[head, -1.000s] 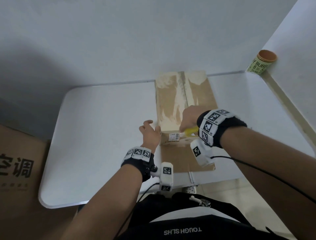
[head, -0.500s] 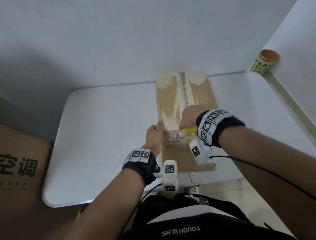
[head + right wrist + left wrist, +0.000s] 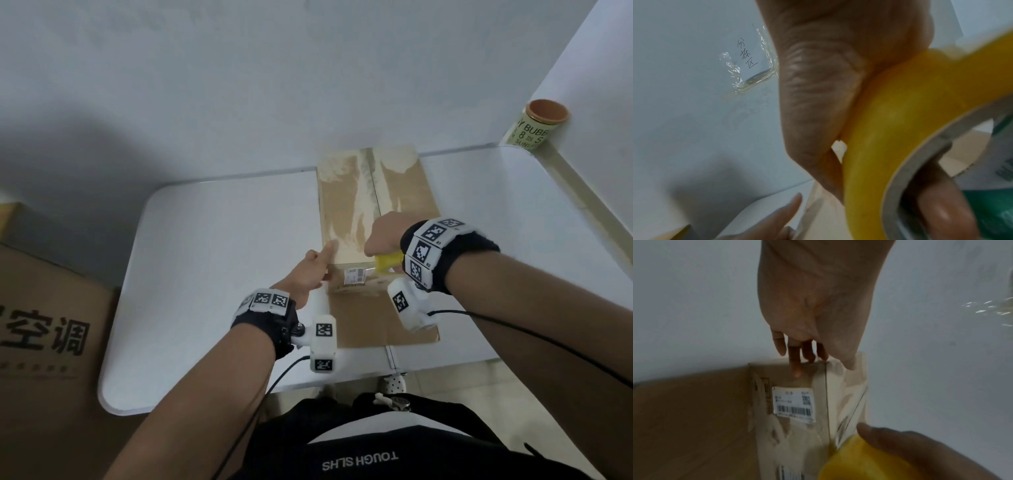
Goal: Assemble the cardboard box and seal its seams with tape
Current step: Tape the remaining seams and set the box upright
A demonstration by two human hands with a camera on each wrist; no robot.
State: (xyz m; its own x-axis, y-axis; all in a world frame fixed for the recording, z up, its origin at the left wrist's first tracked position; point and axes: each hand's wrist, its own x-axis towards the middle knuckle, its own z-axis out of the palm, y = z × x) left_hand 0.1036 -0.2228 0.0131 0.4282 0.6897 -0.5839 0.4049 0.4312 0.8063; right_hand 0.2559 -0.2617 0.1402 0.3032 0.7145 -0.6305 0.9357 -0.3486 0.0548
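Observation:
A brown cardboard box lies on the white table, its top flaps closed along a centre seam and marked with pale torn-tape patches. A white barcode label sits on its near side. My left hand touches the box's near left corner with straight fingers, the thumb on the top face. My right hand hovers over the near end of the seam and grips a yellow tape roll, with fingers through its core. The roll shows below that hand.
A green canister with a brown lid stands on the ledge at the right. A large printed carton stands left of the table. The wall is close behind the box, with a taped note on it.
My left hand has moved from the table beside the box onto its near left corner, the thumb reaching the top face. My right hand with the roll has hardly moved.

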